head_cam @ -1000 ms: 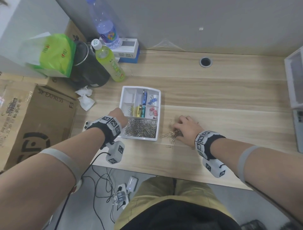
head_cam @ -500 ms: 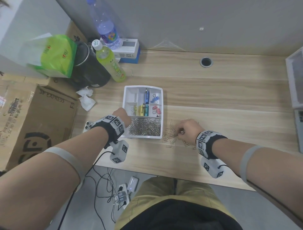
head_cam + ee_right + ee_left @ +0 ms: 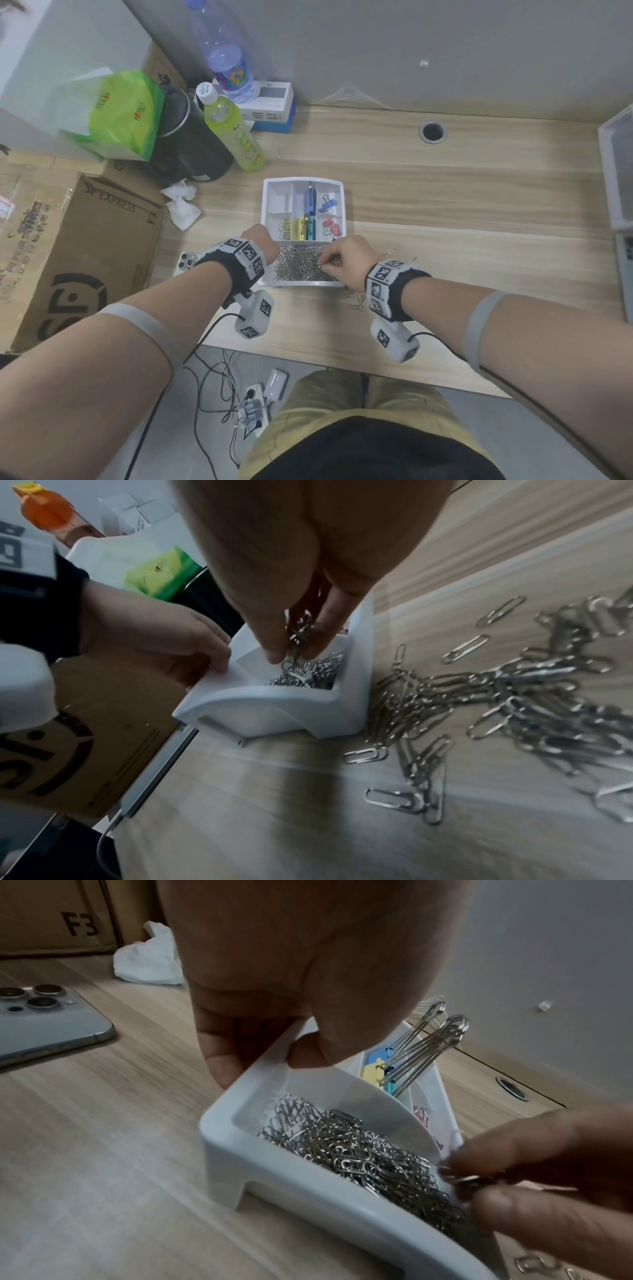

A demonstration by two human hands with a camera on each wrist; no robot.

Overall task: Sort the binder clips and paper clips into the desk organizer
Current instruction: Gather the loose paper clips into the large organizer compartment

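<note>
The white desk organizer (image 3: 301,179) (image 3: 274,1175) (image 3: 274,710) stands mid-desk. Its wide front compartment is full of silver paper clips (image 3: 298,265) (image 3: 359,1150). Blue binder clips (image 3: 327,204), pink ones (image 3: 332,228) and yellow ones (image 3: 284,228) lie in the rear compartments. My left hand (image 3: 260,240) (image 3: 263,1058) grips the organizer's left rim, thumb inside. Just above the front compartment's right end, my right hand (image 3: 329,263) (image 3: 298,642) pinches a small bunch of paper clips. Loose paper clips (image 3: 358,299) (image 3: 514,696) lie on the desk right of the organizer.
A phone (image 3: 185,262) (image 3: 44,1020) lies face down left of my left wrist. Crumpled tissue (image 3: 180,205), a green bottle (image 3: 234,133) and a black container (image 3: 191,144) crowd the back left. A cardboard box (image 3: 68,246) stands beside the desk. A white box (image 3: 620,171) sits at the right edge.
My right hand picked clips from the loose pile on the desk and moved left to above the organizer's front compartment. The left hand kept its hold on the rim.
</note>
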